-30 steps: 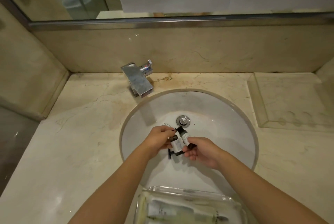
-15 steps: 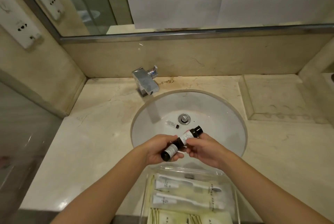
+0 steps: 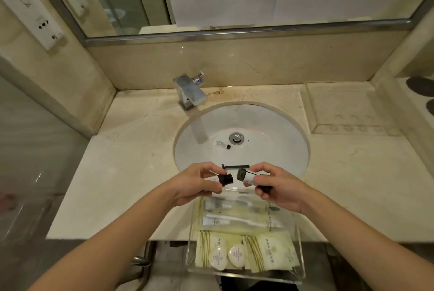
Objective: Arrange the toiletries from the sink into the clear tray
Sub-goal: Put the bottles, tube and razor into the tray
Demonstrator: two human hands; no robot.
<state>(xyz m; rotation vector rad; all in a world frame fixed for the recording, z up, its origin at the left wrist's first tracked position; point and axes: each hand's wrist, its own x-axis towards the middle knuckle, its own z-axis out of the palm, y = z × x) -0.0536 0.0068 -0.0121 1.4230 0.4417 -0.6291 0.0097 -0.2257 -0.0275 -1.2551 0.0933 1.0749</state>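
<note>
Presently, one small bottle (image 3: 224, 178) is pinched by the left hand (image 3: 199, 182) and another (image 3: 249, 176) by the right hand (image 3: 279, 187), above the clear tray (image 3: 301, 255) at 6 o'clock of the sink (image 3: 270, 121). Lowering is probably required next; a tube (image 3: 222, 144) remains at the basin's 12 o'clock.

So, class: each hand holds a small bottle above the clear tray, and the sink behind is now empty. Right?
Not quite. The head view shows the sink still holds a small tube and a black comb. Left hand and right hand do each hold a bottle above the tray.
</note>
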